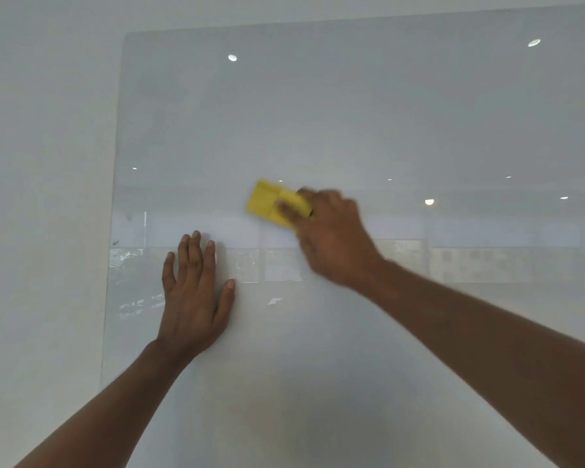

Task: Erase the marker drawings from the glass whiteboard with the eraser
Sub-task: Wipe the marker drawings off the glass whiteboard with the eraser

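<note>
A large glass whiteboard (352, 106) fills most of the view, mounted on a pale wall. My right hand (335, 241) grips a yellow eraser (267, 201) and presses it flat on the glass near the middle; the hand is motion-blurred. My left hand (196, 298) lies flat on the glass below and to the left of the eraser, fingers spread, holding nothing. I see no clear marker lines on the glass; only faint dark specks show near the left edge (115, 243).
The bare wall (41, 197) runs along the left of the board's edge. The glass reflects ceiling lights (232, 58) and a room behind me, with pale panels across the middle band.
</note>
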`<state>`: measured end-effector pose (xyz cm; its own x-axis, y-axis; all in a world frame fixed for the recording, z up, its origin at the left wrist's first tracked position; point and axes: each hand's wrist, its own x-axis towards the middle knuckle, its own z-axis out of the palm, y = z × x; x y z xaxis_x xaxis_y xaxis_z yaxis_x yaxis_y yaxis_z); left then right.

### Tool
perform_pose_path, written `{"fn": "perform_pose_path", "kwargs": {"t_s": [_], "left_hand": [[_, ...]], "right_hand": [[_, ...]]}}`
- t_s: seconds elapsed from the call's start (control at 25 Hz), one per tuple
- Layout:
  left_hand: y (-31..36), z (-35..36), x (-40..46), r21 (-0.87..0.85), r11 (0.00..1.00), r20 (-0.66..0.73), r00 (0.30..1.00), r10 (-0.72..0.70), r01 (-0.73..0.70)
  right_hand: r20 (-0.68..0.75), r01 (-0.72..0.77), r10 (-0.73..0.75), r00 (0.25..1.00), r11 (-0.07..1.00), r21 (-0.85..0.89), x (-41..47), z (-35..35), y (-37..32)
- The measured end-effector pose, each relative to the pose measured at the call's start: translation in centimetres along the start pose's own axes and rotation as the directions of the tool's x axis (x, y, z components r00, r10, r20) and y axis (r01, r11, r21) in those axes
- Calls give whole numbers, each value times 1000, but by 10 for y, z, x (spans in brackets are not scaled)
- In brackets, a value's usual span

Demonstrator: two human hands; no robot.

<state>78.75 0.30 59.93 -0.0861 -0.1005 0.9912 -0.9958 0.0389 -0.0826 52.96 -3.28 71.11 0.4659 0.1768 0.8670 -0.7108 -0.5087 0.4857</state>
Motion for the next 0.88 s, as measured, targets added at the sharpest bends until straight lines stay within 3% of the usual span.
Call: {"fn": "perform_pose_path", "kwargs": {"t_s": [0.08, 0.2, 0.28, 0.4, 0.48, 0.56, 0.64, 0.72, 0.8, 0.88], "left_hand": [[8, -6, 11, -25, 994, -25, 994, 109, -110], [21, -13, 23, -30, 961, -17, 961, 275, -275], [21, -11, 25, -31, 970, -35, 970, 239, -240], [8, -4, 18, -9, 999, -54, 997, 51, -52], [-7, -3, 11, 9, 1000, -22, 1000, -13, 13], [-22, -4, 2, 38, 999, 19, 999, -35, 34], [-32, -5, -8, 64, 998, 48, 998, -30, 27], [-37, -4, -13, 71, 997, 52, 999, -2, -2], [-35, -3, -14, 69, 998, 47, 999, 4, -8], [-35, -3, -14, 61, 998, 47, 999, -3, 0]], "right_hand": [[89, 168, -172, 981, 985, 49, -26, 9, -32], [153, 304, -311, 938, 950, 72, -37, 13, -45], [152, 363, -364, 919, 931, 37, -22, 15, -35], [117, 319, -316, 942, 948, -12, 25, 19, -18], [46, 187, -184, 982, 981, -56, 64, 17, -3], [-58, -103, 99, 993, 992, -76, 103, 7, 21], [-111, -427, 416, 903, 897, -114, 133, -2, 39], [-156, -586, 568, 808, 801, -120, 157, -1, 36], [-106, -483, 473, 875, 867, -120, 171, 6, 10], [44, -142, 147, 988, 985, -98, 172, 20, -24]]}}
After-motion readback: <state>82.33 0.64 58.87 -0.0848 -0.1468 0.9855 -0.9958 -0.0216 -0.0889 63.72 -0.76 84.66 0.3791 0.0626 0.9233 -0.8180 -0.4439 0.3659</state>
